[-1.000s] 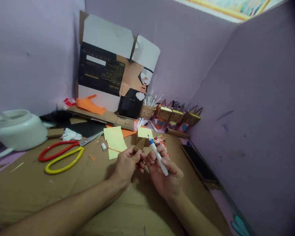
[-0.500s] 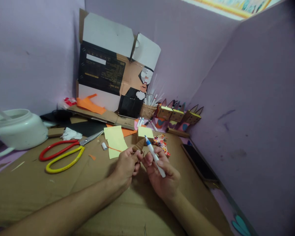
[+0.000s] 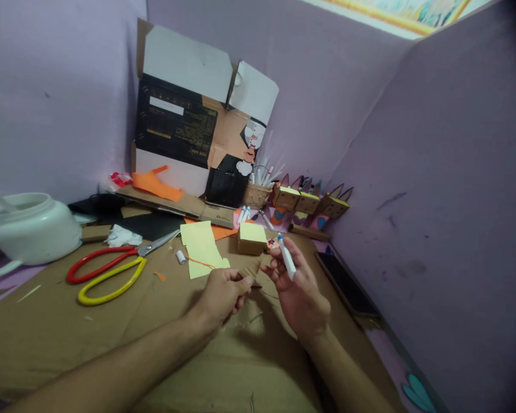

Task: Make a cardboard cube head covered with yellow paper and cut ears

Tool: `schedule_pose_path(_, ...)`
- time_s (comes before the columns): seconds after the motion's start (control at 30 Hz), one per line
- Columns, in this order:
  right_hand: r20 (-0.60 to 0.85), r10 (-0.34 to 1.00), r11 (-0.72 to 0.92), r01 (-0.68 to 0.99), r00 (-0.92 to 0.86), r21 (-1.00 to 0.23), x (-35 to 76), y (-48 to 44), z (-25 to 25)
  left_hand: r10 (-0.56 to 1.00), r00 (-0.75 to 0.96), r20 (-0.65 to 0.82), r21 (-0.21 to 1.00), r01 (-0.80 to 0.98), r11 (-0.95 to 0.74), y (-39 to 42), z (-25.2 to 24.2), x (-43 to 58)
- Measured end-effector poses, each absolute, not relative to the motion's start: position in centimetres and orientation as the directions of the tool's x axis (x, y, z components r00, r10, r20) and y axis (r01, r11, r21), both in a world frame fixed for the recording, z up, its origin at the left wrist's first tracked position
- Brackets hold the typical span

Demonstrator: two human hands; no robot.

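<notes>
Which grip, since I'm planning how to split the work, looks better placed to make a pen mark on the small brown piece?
Probably the right grip: it holds the white pen, blue end exposed, close to the brown piece. The left grip is occupied pinching that piece.

The cardboard piece (image 3: 252,271) is brown, the marker (image 3: 287,258) white and blue, the scissors' handles (image 3: 131,250) red and yellow.

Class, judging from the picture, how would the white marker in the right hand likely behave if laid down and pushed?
The white marker would probably roll, since its body looks round and slim. It seems stiff: it shows no bend in the right hand. Being so thin, it is likely light too.
</notes>
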State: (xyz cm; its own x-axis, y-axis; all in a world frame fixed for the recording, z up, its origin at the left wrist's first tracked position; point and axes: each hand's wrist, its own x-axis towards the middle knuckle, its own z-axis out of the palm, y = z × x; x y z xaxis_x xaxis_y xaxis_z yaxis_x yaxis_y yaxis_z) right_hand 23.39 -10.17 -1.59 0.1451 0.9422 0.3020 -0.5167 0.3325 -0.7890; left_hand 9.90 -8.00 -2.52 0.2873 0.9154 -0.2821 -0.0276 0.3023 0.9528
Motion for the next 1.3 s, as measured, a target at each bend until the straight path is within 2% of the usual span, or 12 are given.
schedule_pose_path(0.1,0.367,0.921,0.386,-0.410,0.128,-0.827,23.1,-10.2,-2.0,0.899,0.309,-0.310,0.948,0.027,0.318,-7.9,-2.7,10.0)
schedule_pose_path(0.23,0.375,0.898,0.423,-0.223,0.230,-0.878,23.5,-10.3,-2.7,0.901,0.291,-0.323,0.946,0.084,0.312,-7.9,-2.7,10.0)
schedule_pose_path(0.33,0.432,0.871,0.463,-0.098,0.236,-0.881,23.9,-10.6,-3.2,0.908,0.267,-0.322,0.947,0.088,0.310,-7.9,-2.8,10.0)
schedule_pose_path(0.47,0.558,0.822,0.533,0.191,0.114,-0.824,23.9,-11.4,-3.0,0.923,0.258,-0.284,0.958,0.040,0.284,-7.8,-3.1,10.1)
schedule_pose_path(0.7,0.613,0.782,0.506,0.463,0.110,-0.728,23.6,-11.7,-2.0,0.922,0.249,-0.297,0.955,0.057,0.292,-7.8,-3.3,10.0)
schedule_pose_path(0.9,0.563,0.808,0.433,0.472,0.174,-0.768,23.6,-11.5,-3.0,0.927,0.216,-0.305,0.952,0.081,0.294,-7.8,-3.2,10.0)
schedule_pose_path(1.1,0.593,0.803,0.471,0.542,0.064,-0.696,23.3,-11.8,-2.4,0.932,0.208,-0.296,0.955,0.090,0.283,-7.8,-3.1,10.0)
schedule_pose_path(1.3,0.641,0.763,0.517,0.519,0.083,-0.681,23.1,-11.8,-2.2,0.933,0.200,-0.299,0.954,0.087,0.286,-7.9,-3.0,10.0)
